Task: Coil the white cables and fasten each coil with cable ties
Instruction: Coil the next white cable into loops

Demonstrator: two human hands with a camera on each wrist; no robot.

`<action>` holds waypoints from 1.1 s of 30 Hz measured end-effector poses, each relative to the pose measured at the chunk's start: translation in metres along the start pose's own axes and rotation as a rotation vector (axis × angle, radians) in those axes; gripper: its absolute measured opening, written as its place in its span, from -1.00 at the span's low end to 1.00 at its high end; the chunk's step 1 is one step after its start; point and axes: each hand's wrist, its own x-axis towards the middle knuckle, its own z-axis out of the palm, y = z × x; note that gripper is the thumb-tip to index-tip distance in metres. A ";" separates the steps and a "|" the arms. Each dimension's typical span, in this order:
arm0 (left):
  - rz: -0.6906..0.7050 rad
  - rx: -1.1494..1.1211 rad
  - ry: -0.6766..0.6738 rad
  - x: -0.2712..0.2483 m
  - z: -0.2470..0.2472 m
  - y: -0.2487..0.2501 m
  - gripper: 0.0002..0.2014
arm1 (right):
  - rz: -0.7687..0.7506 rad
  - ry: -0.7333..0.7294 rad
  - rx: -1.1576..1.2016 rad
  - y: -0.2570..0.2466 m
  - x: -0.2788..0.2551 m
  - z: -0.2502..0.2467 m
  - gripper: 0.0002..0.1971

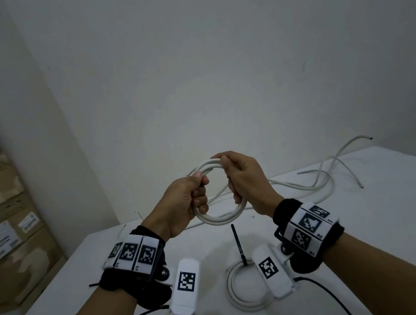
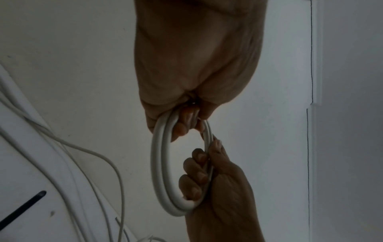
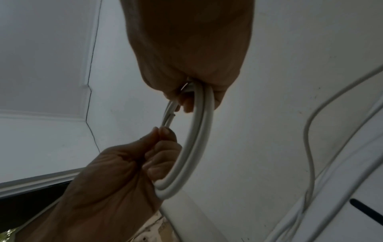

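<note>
I have both hands gripping the white cable coil (image 1: 223, 218) above the worktop (image 1: 370, 214): left hand (image 1: 181, 206) on its left side, right hand (image 1: 245, 181) on its right.

Both forearms extend forward, raised above the bench (image 1: 371, 227). Left hand (image 1: 184, 203): fingers curled round the cable coil's (image 1: 226, 216) left side. Right hand (image 1: 247, 181): fingers curled round its right side, thumb on top.
</note>
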 end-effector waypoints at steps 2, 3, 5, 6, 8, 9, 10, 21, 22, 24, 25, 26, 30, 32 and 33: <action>-0.007 -0.034 0.011 -0.001 0.002 -0.003 -0.70 | -0.025 -0.011 -0.043 0.001 0.002 -0.001 -0.78; -0.009 -0.052 0.017 -0.001 0.002 -0.003 -0.70 | -0.033 -0.017 -0.050 0.001 0.002 -0.002 -0.78; -0.030 -0.097 0.023 -0.001 0.002 -0.002 -0.66 | -0.042 -0.030 -0.050 0.001 0.002 -0.005 -0.78; -0.052 -0.139 0.016 0.000 0.002 -0.001 -0.61 | -0.047 -0.036 -0.047 0.001 0.002 -0.006 -0.78; -0.087 -0.225 -0.002 0.001 0.001 0.002 -0.48 | -0.057 -0.057 -0.038 0.001 0.001 -0.008 -0.77; -0.093 -0.234 -0.003 0.002 0.001 0.002 -0.47 | -0.059 -0.074 -0.036 0.001 0.001 -0.009 -0.77; -0.095 -0.221 0.003 0.002 0.001 0.002 -0.49 | -0.058 -0.092 -0.035 0.000 0.000 -0.010 -0.76; -0.106 -0.069 0.033 -0.006 0.001 0.007 -0.59 | -0.392 -0.154 -0.751 -0.004 0.001 -0.010 -0.74; -0.108 -0.027 0.031 -0.007 0.001 0.007 -0.59 | -0.412 -0.181 -0.832 -0.005 0.001 -0.010 -0.73; -0.106 0.042 0.020 -0.012 0.001 0.008 -0.60 | -0.444 -0.264 -0.978 -0.009 0.000 -0.006 -0.69; -0.103 0.065 0.012 -0.014 0.001 0.008 -0.61 | -0.462 -0.303 -1.031 -0.010 -0.002 -0.004 -0.69; -0.101 0.080 0.006 -0.017 0.001 0.008 -0.61 | -0.474 -0.332 -1.066 -0.012 -0.002 -0.002 -0.71; -0.077 0.149 0.001 -0.025 -0.002 0.009 -0.61 | -0.441 -0.395 -1.075 -0.016 -0.003 0.003 -0.82; -0.054 0.239 0.004 -0.028 -0.008 0.012 -0.61 | -0.419 -0.442 -1.043 -0.018 -0.005 0.007 -0.85; -0.049 0.281 0.006 -0.030 -0.011 0.014 -0.61 | -0.412 -0.462 -1.037 -0.019 -0.005 0.010 -0.85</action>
